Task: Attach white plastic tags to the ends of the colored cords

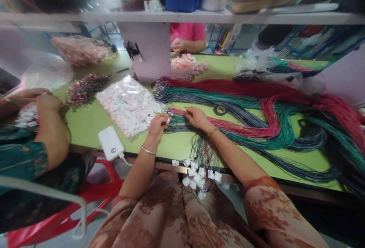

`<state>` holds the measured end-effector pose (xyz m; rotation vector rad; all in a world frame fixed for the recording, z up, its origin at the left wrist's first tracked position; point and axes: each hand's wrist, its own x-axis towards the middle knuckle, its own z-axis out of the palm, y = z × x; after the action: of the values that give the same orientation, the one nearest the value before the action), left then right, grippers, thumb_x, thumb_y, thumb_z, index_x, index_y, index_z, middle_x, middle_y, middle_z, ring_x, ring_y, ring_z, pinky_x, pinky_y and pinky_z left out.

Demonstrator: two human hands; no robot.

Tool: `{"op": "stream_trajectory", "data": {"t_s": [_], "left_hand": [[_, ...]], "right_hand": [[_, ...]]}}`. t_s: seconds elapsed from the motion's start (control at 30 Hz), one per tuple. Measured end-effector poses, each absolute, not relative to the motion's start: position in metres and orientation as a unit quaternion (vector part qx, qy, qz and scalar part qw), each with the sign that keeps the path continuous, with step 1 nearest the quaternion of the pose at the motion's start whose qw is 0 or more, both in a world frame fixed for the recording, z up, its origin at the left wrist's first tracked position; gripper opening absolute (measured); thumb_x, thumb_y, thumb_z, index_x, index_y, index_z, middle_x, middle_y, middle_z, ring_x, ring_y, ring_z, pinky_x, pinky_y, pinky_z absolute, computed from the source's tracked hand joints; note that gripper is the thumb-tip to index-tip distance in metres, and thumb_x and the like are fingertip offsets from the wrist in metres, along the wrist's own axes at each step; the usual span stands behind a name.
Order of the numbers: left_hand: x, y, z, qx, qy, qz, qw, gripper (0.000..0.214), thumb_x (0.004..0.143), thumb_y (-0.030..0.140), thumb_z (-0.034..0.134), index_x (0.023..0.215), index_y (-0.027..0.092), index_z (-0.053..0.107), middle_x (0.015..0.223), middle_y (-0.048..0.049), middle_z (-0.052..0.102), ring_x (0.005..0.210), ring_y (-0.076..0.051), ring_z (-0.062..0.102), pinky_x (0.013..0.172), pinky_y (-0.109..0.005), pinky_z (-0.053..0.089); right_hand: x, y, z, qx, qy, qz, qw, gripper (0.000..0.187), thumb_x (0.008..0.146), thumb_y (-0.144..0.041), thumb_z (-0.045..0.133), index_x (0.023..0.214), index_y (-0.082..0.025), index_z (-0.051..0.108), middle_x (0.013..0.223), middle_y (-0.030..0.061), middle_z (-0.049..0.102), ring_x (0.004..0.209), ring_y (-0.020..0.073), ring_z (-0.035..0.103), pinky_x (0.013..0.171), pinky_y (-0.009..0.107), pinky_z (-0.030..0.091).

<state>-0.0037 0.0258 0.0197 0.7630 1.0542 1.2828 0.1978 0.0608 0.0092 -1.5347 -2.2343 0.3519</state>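
My left hand (157, 125) is pinched shut on a small white connector at the edge of a clear bag of white connectors (129, 104). My right hand (196, 118) is closed on the metal-tipped ends of thin wires from a bundle of pink, green and dark wires (251, 124) that lies across the green table (94, 122). The two hands are close together, nearly touching. Finished wires with white connectors (199, 174) hang over the table's front edge above my lap.
A white power bank (110, 143) lies at the front edge. A tape roll (220, 109) sits among the wires. A person's arm (48, 126) works at the left, another person in pink (186, 39) sits opposite. A lilac post (152, 50) holds a shelf overhead.
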Motion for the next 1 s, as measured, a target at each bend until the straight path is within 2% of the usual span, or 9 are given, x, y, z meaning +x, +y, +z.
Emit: {"op": "stream_trajectory", "data": {"t_s": [0.1,0.27,0.6,0.8,1.0], "left_hand": [[-0.002,0.025,0.02,0.321,0.432,0.567,0.624,0.013,0.056,0.017,0.065,0.068,0.014,0.062,0.073,-0.0021,0.066,0.051,-0.005,0.047,0.045,-0.017,0.034],[-0.001,0.025,0.017,0.313,0.412,0.572,0.637,0.013,0.06,0.017,0.067,0.072,0.014,0.062,0.075,-0.0015,0.065,0.054,-0.005,0.049,0.05,-0.017,0.038],[0.003,0.025,0.016,0.283,0.384,0.586,0.656,0.016,0.067,0.016,0.067,0.079,0.015,0.057,0.078,-0.0023,0.067,0.056,-0.006,0.053,0.053,-0.018,0.04],[0.004,0.024,0.015,0.285,0.358,0.574,0.679,0.014,0.072,0.016,0.065,0.081,0.015,0.055,0.085,-0.0043,0.067,0.059,-0.007,0.053,0.055,-0.019,0.04],[0.005,0.022,0.017,0.305,0.371,0.571,0.666,0.016,0.071,0.018,0.067,0.081,0.016,0.055,0.087,-0.0046,0.068,0.06,-0.007,0.052,0.059,-0.021,0.041]], "right_hand": [[0.202,0.063,0.017,-0.557,-0.785,0.138,0.232,0.014,0.085,-0.023,0.046,0.082,-0.017,0.058,0.077,0.0064,0.062,0.067,0.0166,0.046,0.062,0.027,0.029],[0.18,0.066,0.031,-0.5,-0.775,0.249,0.295,0.017,0.082,-0.03,0.049,0.074,-0.017,0.055,0.065,0.0002,0.055,0.058,0.0124,0.042,0.057,0.024,0.029],[0.161,0.059,0.037,-0.454,-0.739,0.328,0.373,0.018,0.074,-0.033,0.053,0.07,-0.016,0.055,0.063,-0.0014,0.053,0.058,0.0098,0.04,0.057,0.023,0.031],[0.167,0.043,0.035,-0.458,-0.721,0.38,0.354,0.016,0.071,-0.032,0.053,0.065,-0.016,0.052,0.056,-0.0049,0.042,0.054,0.0081,0.034,0.053,0.022,0.028],[0.166,0.043,0.03,-0.478,-0.711,0.377,0.352,0.015,0.067,-0.029,0.051,0.059,-0.017,0.048,0.054,-0.0051,0.04,0.053,0.0076,0.032,0.051,0.022,0.026]]}}
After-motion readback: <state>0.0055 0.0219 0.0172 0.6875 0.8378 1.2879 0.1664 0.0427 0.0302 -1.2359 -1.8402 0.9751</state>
